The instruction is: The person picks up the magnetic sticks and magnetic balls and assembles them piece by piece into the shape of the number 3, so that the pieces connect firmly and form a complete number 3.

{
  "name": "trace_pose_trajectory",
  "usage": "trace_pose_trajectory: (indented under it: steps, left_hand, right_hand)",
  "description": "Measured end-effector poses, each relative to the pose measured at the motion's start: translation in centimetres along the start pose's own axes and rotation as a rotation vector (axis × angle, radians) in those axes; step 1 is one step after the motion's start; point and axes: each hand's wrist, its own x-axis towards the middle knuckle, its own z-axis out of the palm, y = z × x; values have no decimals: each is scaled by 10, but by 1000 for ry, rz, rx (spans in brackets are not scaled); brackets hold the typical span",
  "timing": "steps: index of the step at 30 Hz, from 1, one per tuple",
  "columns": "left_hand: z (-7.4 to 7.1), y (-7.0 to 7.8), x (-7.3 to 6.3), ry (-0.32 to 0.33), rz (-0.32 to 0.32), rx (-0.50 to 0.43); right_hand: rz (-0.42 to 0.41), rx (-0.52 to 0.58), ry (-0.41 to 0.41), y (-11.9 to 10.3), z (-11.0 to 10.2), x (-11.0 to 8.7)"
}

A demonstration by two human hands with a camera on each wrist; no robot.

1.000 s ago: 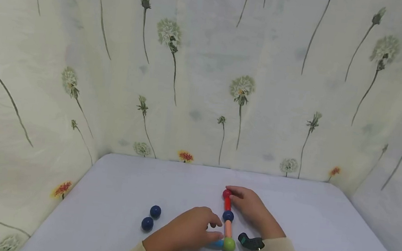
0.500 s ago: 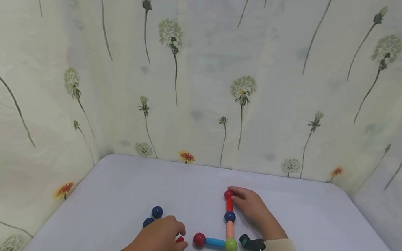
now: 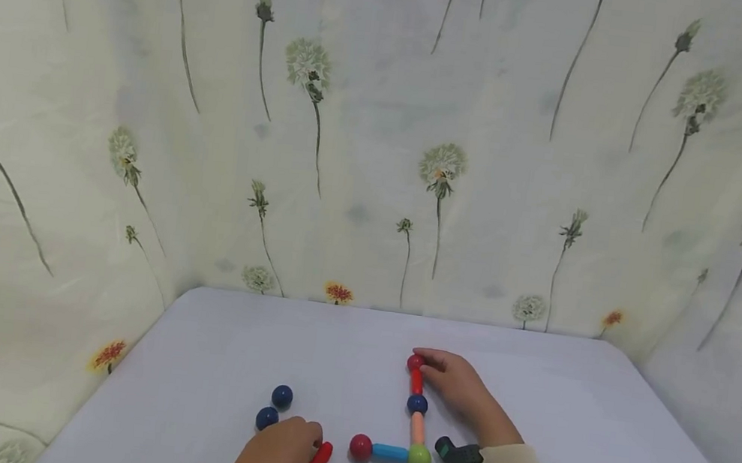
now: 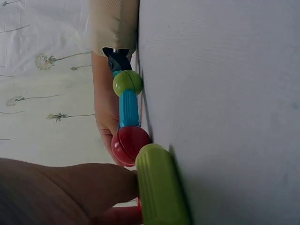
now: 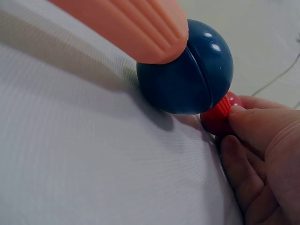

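My right hand [image 3: 453, 383] pinches the far red ball [image 3: 414, 362] of the chain [image 3: 417, 426] on the tabletop [image 3: 581, 427]; left hand [image 3: 280, 454] looks curled round the near red rod [image 3: 322, 454], green rod [image 4: 161, 187] just beside. Sideways tug could split the chain.

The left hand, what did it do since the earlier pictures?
The left hand moved left, away from the blue stick, and now pinches a red stick by the green stick. The right hand stayed at the far red ball; the two blue balls stayed put.
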Motion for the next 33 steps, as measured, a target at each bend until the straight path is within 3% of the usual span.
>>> trace_pose_trajectory:
  steps: [3,12,24,33]
  left_hand:
    - [1,-4,2,-20,-6,-15]
    - [3,-8,7,-58,65,-51]
    - [4,-10,10,-82,71,-113]
    - [1,-9,14,-32,51,-154]
  right_hand:
    - [2,12,-1,1,5,-1]
    - [-4,-15,9,6,7,-1]
    - [38,14,-1,8,8,-4]
    - [15,15,7,5,4,-2]
